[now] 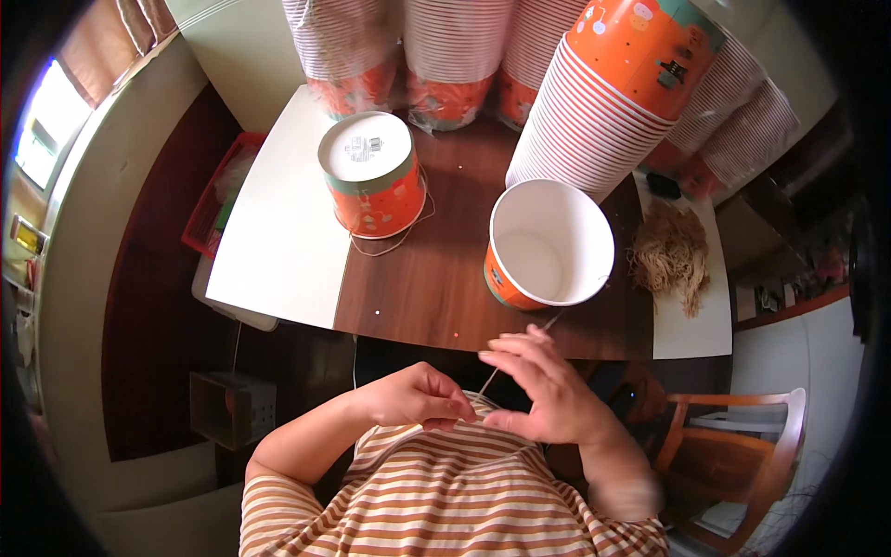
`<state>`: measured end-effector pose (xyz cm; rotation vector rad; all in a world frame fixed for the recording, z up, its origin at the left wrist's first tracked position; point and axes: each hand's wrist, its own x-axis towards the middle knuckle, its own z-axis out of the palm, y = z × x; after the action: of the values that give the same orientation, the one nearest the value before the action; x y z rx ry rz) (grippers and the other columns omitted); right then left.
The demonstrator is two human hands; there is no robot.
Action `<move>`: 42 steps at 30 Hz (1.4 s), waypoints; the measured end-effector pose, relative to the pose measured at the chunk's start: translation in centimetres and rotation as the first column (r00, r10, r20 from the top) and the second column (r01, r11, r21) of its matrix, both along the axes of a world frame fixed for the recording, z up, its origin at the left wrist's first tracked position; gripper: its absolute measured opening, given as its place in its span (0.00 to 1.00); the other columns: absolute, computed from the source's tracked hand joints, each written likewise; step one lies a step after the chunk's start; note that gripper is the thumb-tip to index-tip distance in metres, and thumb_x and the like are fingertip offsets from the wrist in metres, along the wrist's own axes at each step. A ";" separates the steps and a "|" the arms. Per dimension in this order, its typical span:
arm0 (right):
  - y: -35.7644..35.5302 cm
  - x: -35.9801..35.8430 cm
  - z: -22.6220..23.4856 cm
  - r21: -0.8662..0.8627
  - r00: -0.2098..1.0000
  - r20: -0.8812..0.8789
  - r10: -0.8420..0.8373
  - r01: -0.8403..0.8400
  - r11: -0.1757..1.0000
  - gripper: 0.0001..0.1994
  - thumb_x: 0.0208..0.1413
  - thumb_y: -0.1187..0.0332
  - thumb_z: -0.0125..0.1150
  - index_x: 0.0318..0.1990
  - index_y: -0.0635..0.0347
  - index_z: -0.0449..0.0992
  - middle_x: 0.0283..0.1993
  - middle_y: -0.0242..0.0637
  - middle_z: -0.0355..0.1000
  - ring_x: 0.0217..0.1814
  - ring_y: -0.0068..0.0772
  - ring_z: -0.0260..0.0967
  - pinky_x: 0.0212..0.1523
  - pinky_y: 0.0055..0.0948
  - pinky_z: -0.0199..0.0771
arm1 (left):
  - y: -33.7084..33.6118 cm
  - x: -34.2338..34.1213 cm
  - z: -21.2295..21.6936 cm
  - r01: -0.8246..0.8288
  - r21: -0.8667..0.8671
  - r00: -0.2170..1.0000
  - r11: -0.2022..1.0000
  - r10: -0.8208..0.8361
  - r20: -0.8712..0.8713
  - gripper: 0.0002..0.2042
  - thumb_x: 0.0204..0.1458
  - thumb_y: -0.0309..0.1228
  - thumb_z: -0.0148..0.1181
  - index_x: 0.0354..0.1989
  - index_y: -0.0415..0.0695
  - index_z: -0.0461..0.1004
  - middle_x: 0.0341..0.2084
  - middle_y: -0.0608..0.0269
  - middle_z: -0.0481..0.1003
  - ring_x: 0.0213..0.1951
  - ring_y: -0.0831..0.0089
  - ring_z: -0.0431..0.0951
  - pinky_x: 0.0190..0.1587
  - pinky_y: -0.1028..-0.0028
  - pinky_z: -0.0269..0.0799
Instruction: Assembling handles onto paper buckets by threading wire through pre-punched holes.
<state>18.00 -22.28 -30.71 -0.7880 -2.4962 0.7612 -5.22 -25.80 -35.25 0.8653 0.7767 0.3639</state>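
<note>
My left hand point(419, 395), its fingers pinched together, holds a thin cord point(489, 380) in front of my striped shirt. The cord slants up to the right, passes behind the fingers of my right hand and shows again below a paper bucket. Held beside it, my right hand point(549, 395) has its fingers apart, thumb toward the left hand. The orange paper bucket point(548, 246) stands beyond my hands, its white inside tilted toward me. Farther left, an upside-down bucket point(371, 176) rests on the table with a cord handle point(408, 237) looped at its side.
A tall stack of nested buckets point(594, 121) rises behind the upright one. Wrapped bucket stacks point(455, 56) line the table's back. A bundle of loose cords point(673, 251) lies at the right. A wooden chair point(724, 455) stands lower right, a red crate point(209, 200) left.
</note>
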 end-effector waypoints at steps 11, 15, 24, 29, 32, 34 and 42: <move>-1.2 -2.2 -1.7 -0.390 0.970 -0.232 -0.078 -0.020 0.920 0.18 0.48 0.79 0.61 0.50 0.64 0.70 0.40 0.42 0.70 0.35 0.33 0.72 0.33 0.26 0.74 | 1.2 0.0 1.1 -0.046 -0.005 0.999 0.999 0.046 -0.011 0.13 0.59 0.34 0.54 0.29 0.37 0.78 0.22 0.66 0.74 0.23 0.84 0.68 0.27 0.82 0.66; -1.3 -2.2 -2.4 -0.145 0.943 -0.310 -0.124 0.083 0.986 0.11 0.45 0.83 0.63 0.38 0.64 0.76 0.31 0.38 0.71 0.28 0.29 0.71 0.27 0.24 0.71 | 1.1 0.0 0.4 -0.168 -0.260 0.959 0.951 0.218 0.180 0.13 0.60 0.35 0.52 0.34 0.37 0.77 0.26 0.63 0.77 0.24 0.82 0.70 0.28 0.81 0.67; -1.1 -2.0 -1.9 -0.023 0.961 -0.249 -0.125 0.123 0.992 0.06 0.47 0.78 0.64 0.33 0.63 0.74 0.27 0.36 0.68 0.25 0.34 0.70 0.23 0.28 0.71 | 0.9 0.1 0.3 -0.141 0.018 0.990 0.990 0.141 0.012 0.09 0.58 0.30 0.55 0.37 0.36 0.77 0.28 0.64 0.77 0.28 0.82 0.74 0.32 0.82 0.71; -1.0 -1.8 -2.0 -0.024 0.962 -0.250 -0.107 0.104 0.994 0.08 0.46 0.77 0.64 0.34 0.60 0.74 0.27 0.35 0.68 0.24 0.35 0.70 0.23 0.29 0.71 | 0.7 0.4 0.5 -0.176 0.060 0.984 0.983 0.176 0.008 0.08 0.57 0.28 0.56 0.35 0.35 0.76 0.26 0.67 0.75 0.29 0.82 0.73 0.32 0.81 0.72; -1.0 -1.5 -2.0 0.004 0.968 -0.244 -0.063 0.066 0.998 0.10 0.42 0.81 0.64 0.33 0.60 0.75 0.27 0.35 0.69 0.25 0.33 0.70 0.23 0.28 0.70 | 0.5 0.3 0.6 -0.193 0.066 0.981 0.979 0.192 0.010 0.07 0.56 0.27 0.57 0.35 0.35 0.75 0.26 0.67 0.75 0.29 0.82 0.73 0.33 0.80 0.72; -1.1 -1.2 -1.9 0.057 0.978 -0.205 -0.029 0.042 0.997 0.10 0.41 0.80 0.65 0.33 0.59 0.75 0.27 0.34 0.68 0.24 0.32 0.69 0.23 0.28 0.71 | 0.5 0.2 0.8 -0.156 0.110 0.987 0.982 0.159 -0.013 0.06 0.55 0.26 0.58 0.35 0.35 0.75 0.27 0.66 0.76 0.30 0.82 0.73 0.33 0.81 0.71; -0.9 -0.9 -1.0 0.180 0.976 -0.216 -0.018 0.057 0.982 0.10 0.40 0.80 0.65 0.33 0.60 0.74 0.27 0.34 0.67 0.24 0.32 0.69 0.21 0.27 0.70 | 0.1 0.8 2.4 -0.155 0.409 0.976 0.899 0.204 -0.079 0.05 0.54 0.25 0.59 0.35 0.36 0.75 0.27 0.66 0.76 0.28 0.80 0.74 0.32 0.79 0.71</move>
<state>17.13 -23.19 -31.67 -0.6495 -2.3121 0.5581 -4.42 -25.66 -32.90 1.2127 0.9134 0.6564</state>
